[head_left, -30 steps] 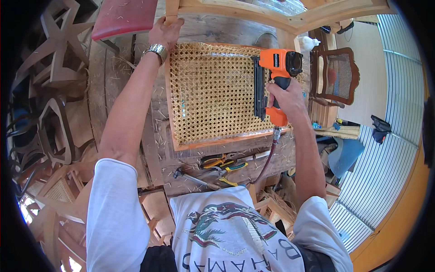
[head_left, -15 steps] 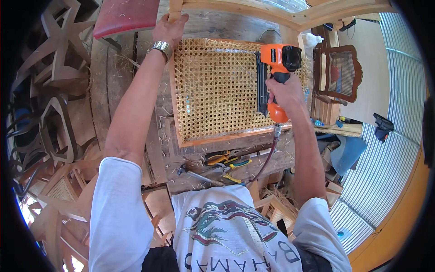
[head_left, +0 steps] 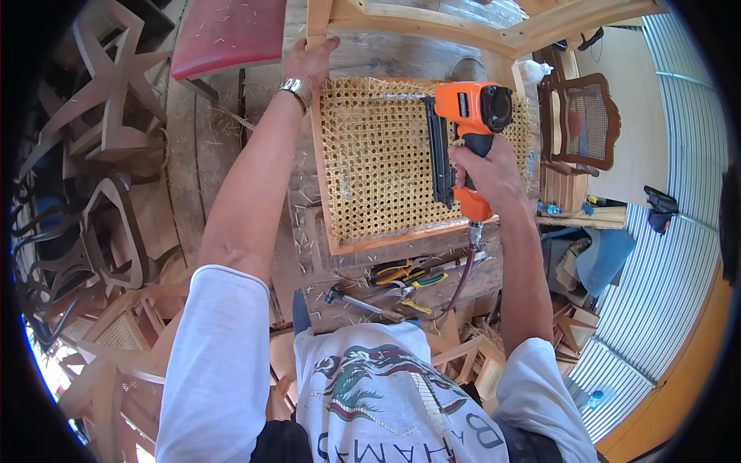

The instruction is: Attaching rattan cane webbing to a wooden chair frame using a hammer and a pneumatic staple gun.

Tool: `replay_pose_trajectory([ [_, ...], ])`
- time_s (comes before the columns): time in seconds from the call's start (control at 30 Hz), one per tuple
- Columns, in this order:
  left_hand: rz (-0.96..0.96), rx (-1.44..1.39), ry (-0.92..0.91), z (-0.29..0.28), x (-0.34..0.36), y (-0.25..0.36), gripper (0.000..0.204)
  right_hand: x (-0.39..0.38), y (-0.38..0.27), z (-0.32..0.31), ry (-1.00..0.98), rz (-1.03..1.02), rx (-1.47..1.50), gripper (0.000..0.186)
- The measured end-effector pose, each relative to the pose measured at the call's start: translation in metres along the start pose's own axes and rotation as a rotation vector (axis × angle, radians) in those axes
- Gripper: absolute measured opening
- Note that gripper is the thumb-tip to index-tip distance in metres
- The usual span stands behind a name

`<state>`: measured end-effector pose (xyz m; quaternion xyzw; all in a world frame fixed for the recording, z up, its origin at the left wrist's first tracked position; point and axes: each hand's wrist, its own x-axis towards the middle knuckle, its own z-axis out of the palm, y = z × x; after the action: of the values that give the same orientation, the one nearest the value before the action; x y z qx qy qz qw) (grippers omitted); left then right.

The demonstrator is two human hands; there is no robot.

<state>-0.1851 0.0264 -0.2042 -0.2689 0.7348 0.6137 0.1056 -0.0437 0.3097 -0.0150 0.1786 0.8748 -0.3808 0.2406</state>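
Observation:
My right hand (head_left: 492,176) is wrapped round the black grip of an orange pneumatic nail gun or stapler (head_left: 455,99). Its long black magazine slants over the woven cane panel (head_left: 370,162), and whether its nose touches wood is hidden. A dark red air hose (head_left: 468,270) runs from its lower end towards me. At the panel's far left corner, my left hand (head_left: 310,62) is closed on an upright of the pale wooden chair frame (head_left: 432,23), a metal-banded watch on its wrist. The cane panel lies within a wooden rim (head_left: 401,238).
Nearer me on the workbench (head_left: 309,231) lie a hammer (head_left: 359,303), pliers (head_left: 421,282) and other hand tools among cane scraps. A red padded seat (head_left: 228,38) sits far left. Bare chair frames (head_left: 112,85) crowd the left side; a cane-backed chair (head_left: 583,123) stands right.
The nail gun has shifted slightly left over the cane panel and its magazine tilts a little more. The whole view has shifted, too. My left hand keeps its hold on the chair frame.

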Motion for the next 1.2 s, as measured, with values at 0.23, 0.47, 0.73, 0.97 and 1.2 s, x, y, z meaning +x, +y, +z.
replay_pose_trajectory([
  [0.23,0.067,-0.052,0.041,0.006,0.008,-0.01,0.105,-0.001,-0.01,0.024,-0.061,-0.011,0.044,0.017],
  [0.47,0.109,-0.054,-0.017,0.009,0.022,-0.026,0.094,0.002,-0.015,0.044,-0.094,-0.05,0.082,0.012],
  [0.73,0.137,-0.108,-0.008,0.014,0.019,-0.026,0.079,0.0,-0.021,0.052,-0.1,-0.015,0.073,0.011],
  [0.97,0.142,-0.064,0.016,0.015,0.018,-0.028,0.075,0.004,-0.022,0.057,-0.096,-0.047,0.121,0.012],
  [1.2,0.292,0.054,0.009,0.016,0.023,-0.033,0.071,0.006,-0.029,0.061,-0.134,-0.088,0.122,0.013],
])
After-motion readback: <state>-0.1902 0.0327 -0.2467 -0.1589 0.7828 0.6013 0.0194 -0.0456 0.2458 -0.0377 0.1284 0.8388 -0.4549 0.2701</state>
